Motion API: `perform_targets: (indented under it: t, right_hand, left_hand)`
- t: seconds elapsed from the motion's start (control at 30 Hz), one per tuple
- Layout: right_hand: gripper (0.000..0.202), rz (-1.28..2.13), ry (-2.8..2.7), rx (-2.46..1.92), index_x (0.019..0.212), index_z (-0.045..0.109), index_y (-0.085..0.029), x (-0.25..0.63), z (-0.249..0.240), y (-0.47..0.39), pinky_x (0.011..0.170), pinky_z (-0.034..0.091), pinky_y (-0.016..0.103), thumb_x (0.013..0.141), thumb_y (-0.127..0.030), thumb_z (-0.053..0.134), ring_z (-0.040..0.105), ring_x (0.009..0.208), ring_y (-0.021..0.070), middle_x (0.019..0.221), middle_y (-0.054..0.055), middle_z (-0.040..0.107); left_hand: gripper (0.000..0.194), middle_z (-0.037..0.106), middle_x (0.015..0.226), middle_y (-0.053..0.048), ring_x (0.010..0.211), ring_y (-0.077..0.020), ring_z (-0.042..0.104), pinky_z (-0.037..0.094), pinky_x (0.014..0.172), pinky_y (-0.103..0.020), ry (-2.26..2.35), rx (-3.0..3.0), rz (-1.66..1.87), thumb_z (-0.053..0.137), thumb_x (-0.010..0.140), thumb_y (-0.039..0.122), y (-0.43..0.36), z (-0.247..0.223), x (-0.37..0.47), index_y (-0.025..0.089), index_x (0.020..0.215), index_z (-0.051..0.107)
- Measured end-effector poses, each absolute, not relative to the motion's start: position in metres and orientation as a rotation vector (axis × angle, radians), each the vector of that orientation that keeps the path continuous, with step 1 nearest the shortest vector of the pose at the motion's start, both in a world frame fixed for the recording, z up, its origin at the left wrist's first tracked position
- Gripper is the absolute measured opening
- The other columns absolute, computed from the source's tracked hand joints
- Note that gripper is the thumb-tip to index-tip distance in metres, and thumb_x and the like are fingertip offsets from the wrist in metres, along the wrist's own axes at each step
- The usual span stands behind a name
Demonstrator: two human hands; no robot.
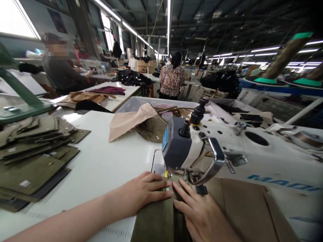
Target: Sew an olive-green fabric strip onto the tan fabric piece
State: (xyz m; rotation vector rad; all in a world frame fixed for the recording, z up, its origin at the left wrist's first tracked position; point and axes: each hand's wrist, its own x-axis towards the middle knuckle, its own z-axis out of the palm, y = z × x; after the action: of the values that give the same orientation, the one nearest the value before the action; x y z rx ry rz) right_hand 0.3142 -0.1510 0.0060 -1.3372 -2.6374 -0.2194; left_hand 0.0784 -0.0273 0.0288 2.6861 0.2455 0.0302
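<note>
A white and dark grey sewing machine point(176, 144) stands at centre right, its needle area just beyond my fingertips. Olive fabric point(155, 222) runs under the machine's head and toward me. My left hand point(148, 190) lies flat on the fabric's left part, fingers spread and pointing right. On the right, my right hand point(196, 208) rests with fingers apart on the same fabric, close to the needle area. Brown fabric point(247, 205) drapes beside my right hand, over the machine's bed. The fabric's edge under the presser foot is hidden.
Stacked olive pieces point(37, 168) lie at the left of the white table point(106, 161). Behind the machine, a beige and olive piece point(133, 121) lies before a plastic bin point(126, 105). Green metal stand point(22, 97) at far left. Two people point(173, 79) point(63, 70) are farther back.
</note>
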Motion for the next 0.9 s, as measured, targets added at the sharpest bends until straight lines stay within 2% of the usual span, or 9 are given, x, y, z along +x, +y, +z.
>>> perform_targets:
  t: [0.13, 0.2, 0.3, 0.43, 0.57, 0.67, 0.8, 0.9]
  right_hand:
    - [0.060, -0.425, -2.571, -1.245, 0.120, 0.059, -0.021, 0.311, 0.008, -0.156, 0.076, 0.046, 0.038, 0.063, -0.012, 0.044, 0.066, 0.110, 0.0256, 0.134, 0.010, 0.062]
    - [0.057, -0.424, -2.533, -1.235, 0.117, 0.058, -0.021, 0.309, 0.009, -0.159, 0.077, 0.045, 0.038, 0.063, -0.011, 0.042, 0.068, 0.105, 0.0241, 0.130, 0.008, 0.065]
    - [0.046, -0.354, -2.462, -1.278, 0.110, 0.058, -0.021, 0.309, 0.009, -0.162, 0.078, 0.047, 0.036, 0.071, -0.008, 0.040, 0.070, 0.098, 0.0203, 0.126, 0.006, 0.068]
    - [0.036, -0.197, -2.271, -1.409, 0.121, 0.053, -0.018, 0.307, 0.006, -0.159, 0.082, 0.052, 0.032, 0.087, -0.013, 0.040, 0.070, 0.101, 0.0175, 0.120, 0.007, 0.071]
    - [0.025, 0.061, -2.066, -1.561, 0.113, 0.058, -0.028, 0.302, 0.003, -0.150, 0.078, 0.058, 0.034, 0.095, -0.018, 0.045, 0.072, 0.092, 0.0201, 0.107, -0.001, 0.074]
    - [0.024, 0.111, -2.049, -1.559, 0.108, 0.062, -0.027, 0.298, -0.001, -0.147, 0.075, 0.059, 0.033, 0.101, -0.019, 0.041, 0.072, 0.089, 0.0218, 0.105, 0.001, 0.074]
    - [0.024, 0.120, -2.016, -1.497, 0.101, 0.063, -0.026, 0.296, -0.004, -0.147, 0.085, 0.057, 0.030, 0.105, -0.020, 0.040, 0.071, 0.094, 0.0201, 0.103, 0.001, 0.073]
    - [0.028, 0.198, -2.060, -1.444, 0.097, 0.063, -0.025, 0.299, -0.002, -0.149, 0.089, 0.054, 0.029, 0.105, -0.017, 0.038, 0.070, 0.095, 0.0193, 0.096, 0.001, 0.072]
  left_hand:
    - [0.047, 0.051, 0.153, -0.001, 0.136, -0.0238, 0.047, 0.036, 0.117, -0.038, 0.253, 2.683, 0.076, 0.045, 0.105, 0.024, -0.035, 0.032, 0.074, 0.035, 0.151, 0.043]
    - [0.047, 0.049, 0.154, 0.000, 0.137, -0.0241, 0.046, 0.036, 0.116, -0.038, 0.269, 2.688, 0.054, 0.045, 0.105, 0.024, -0.037, 0.033, 0.073, 0.035, 0.151, 0.043]
    - [0.046, 0.048, 0.155, 0.001, 0.137, -0.0250, 0.046, 0.035, 0.116, -0.039, 0.291, 2.714, 0.004, 0.044, 0.106, 0.023, -0.037, 0.032, 0.074, 0.034, 0.150, 0.044]
    - [0.044, 0.049, 0.154, 0.001, 0.136, -0.0253, 0.047, 0.035, 0.114, -0.038, 0.291, 2.756, -0.015, 0.040, 0.106, 0.021, -0.034, 0.032, 0.075, 0.031, 0.149, 0.046]
    - [0.044, 0.051, 0.153, -0.002, 0.135, -0.0267, 0.048, 0.036, 0.114, -0.039, 0.270, 2.723, 0.018, 0.039, 0.106, 0.022, -0.033, 0.033, 0.074, 0.027, 0.149, 0.045]
    - [0.043, 0.051, 0.152, -0.005, 0.134, -0.0264, 0.048, 0.037, 0.113, -0.039, 0.276, 2.658, 0.058, 0.042, 0.104, 0.021, -0.033, 0.034, 0.073, 0.021, 0.147, 0.045]
    - [0.052, 0.056, 0.147, -0.008, 0.134, -0.0251, 0.048, 0.039, 0.113, -0.036, 0.312, 2.584, 0.099, 0.052, 0.097, 0.015, -0.033, 0.033, 0.073, 0.018, 0.147, 0.042]
    - [0.052, 0.058, 0.144, -0.007, 0.132, -0.0242, 0.049, 0.041, 0.112, -0.035, 0.330, 2.546, 0.142, 0.051, 0.095, 0.013, -0.032, 0.029, 0.072, 0.019, 0.147, 0.042]
